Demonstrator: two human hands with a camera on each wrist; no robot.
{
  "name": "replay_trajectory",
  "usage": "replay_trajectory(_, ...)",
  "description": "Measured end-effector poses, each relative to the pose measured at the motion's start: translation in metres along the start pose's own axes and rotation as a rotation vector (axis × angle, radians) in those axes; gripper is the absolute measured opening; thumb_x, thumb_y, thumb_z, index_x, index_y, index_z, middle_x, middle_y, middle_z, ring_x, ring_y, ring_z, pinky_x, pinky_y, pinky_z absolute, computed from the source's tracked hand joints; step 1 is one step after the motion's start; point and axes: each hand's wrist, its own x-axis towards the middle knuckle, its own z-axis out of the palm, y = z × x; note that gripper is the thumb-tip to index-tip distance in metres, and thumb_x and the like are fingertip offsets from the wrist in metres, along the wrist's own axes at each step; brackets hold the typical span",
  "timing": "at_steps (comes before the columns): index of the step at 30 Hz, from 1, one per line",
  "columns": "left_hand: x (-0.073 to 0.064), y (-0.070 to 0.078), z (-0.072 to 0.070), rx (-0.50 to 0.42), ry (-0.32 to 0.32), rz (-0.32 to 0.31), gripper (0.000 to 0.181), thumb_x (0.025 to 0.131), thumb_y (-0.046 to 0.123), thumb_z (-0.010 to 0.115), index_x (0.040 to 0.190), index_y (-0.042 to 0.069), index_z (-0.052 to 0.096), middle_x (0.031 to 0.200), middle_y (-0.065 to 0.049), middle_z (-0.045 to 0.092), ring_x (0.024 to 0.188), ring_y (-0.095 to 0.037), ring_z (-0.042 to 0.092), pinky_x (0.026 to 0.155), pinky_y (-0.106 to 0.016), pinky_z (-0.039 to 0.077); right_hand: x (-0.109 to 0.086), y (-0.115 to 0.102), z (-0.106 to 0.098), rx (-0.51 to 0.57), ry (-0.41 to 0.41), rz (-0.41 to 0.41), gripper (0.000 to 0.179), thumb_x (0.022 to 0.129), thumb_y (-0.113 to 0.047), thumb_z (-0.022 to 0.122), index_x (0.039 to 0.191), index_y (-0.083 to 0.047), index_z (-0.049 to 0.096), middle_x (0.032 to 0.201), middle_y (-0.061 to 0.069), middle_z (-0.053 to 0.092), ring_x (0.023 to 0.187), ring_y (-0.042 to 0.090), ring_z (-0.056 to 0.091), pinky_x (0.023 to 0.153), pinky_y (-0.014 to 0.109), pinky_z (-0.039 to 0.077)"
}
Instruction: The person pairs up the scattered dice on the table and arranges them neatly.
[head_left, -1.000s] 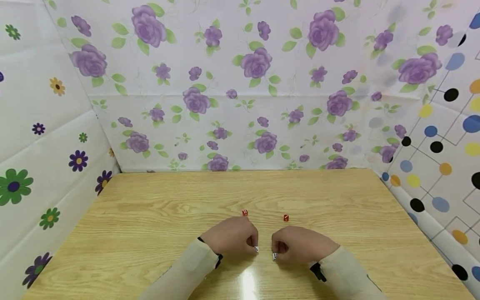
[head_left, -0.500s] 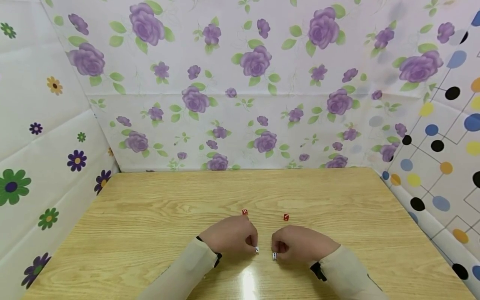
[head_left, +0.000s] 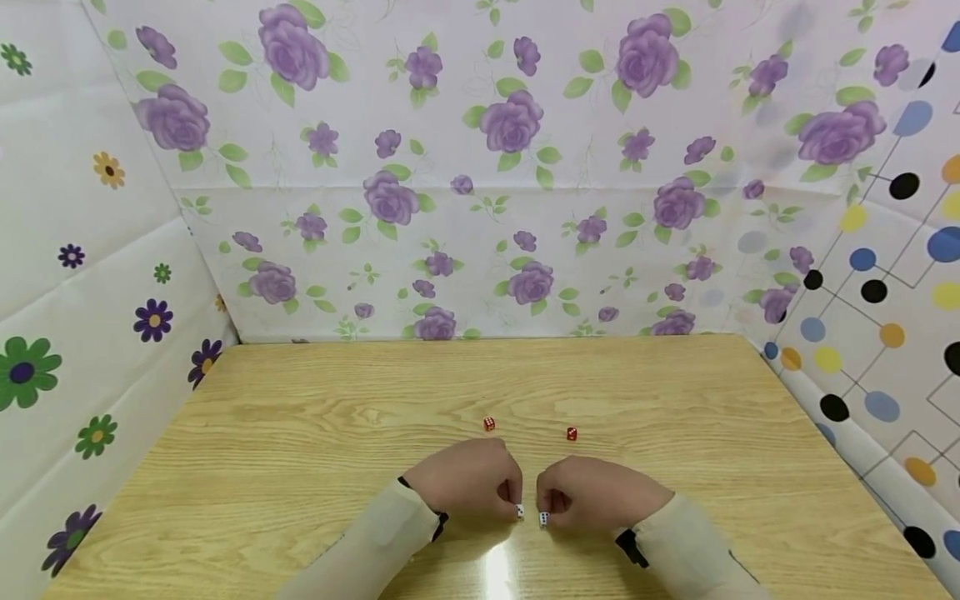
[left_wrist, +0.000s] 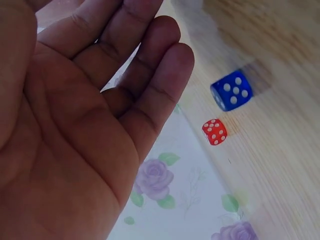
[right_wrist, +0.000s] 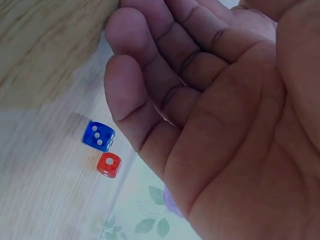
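Note:
With thumb and fingertips, my left hand (head_left: 471, 479) pinches a white die (head_left: 520, 511) low over the wooden table. My right hand (head_left: 603, 493) likewise pinches another white die (head_left: 543, 519), a small gap away from the first. Beyond the left hand lies a red die (head_left: 489, 424); a second red die (head_left: 572, 434) lies beyond the right hand. The left wrist view shows a blue die (left_wrist: 232, 90) beside a red die (left_wrist: 215, 132). In the right wrist view another blue die (right_wrist: 99, 136) sits by a red die (right_wrist: 109, 165). The hands hide both blue dice from the head view.
The wood-grain table (head_left: 337, 392) stretches to a purple-flowered cloth (head_left: 465, 233) at the back. A flower-print cloth (head_left: 112, 325) hangs on the left, a dotted one (head_left: 855, 333) on the right. Light glares on the table's near part.
Over the last half second both hands have moved slightly closer together and toward the near edge, bringing the two white dice nearer each other. The red dice have stayed put.

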Motion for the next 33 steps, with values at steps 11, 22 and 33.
replay_trajectory(11,-0.0032,0.0063,-0.0019,-0.043,-0.021,0.029,0.02,0.079,0.021,0.072,0.062,0.028,0.064,0.054,0.019,0.052,0.049,0.002,0.04,0.05,-0.016,0.037,-0.0004,-0.0038,-0.0003,-0.012,0.004,-0.01,0.018,0.081,-0.01,0.068,0.076,-0.025,0.061,0.072,-0.016,0.055,0.062,-0.002,0.046,0.059,0.018,0.043)
replay_trajectory(22,-0.0028,0.0057,-0.0025,-0.045,-0.038,0.032,0.017,0.081,0.022,0.072,0.067,0.028,0.067,0.062,0.022,0.055,0.055,0.004,0.047,0.056,-0.014,0.042,-0.0011,0.0015,0.0001,-0.001,0.005,-0.01,0.015,0.08,-0.011,0.069,0.076,-0.023,0.061,0.071,-0.013,0.055,0.062,-0.002,0.045,0.058,0.018,0.042)
replay_trajectory(33,-0.0001,0.0088,0.0,-0.006,-0.049,0.041,0.017,0.082,0.016,0.069,0.072,0.03,0.069,0.069,0.025,0.056,0.065,0.009,0.053,0.062,-0.012,0.044,-0.0017,0.0004,0.0021,-0.004,-0.003,-0.027,0.02,0.082,-0.012,0.069,0.075,-0.027,0.059,0.069,-0.018,0.052,0.061,-0.003,0.044,0.057,0.017,0.042)
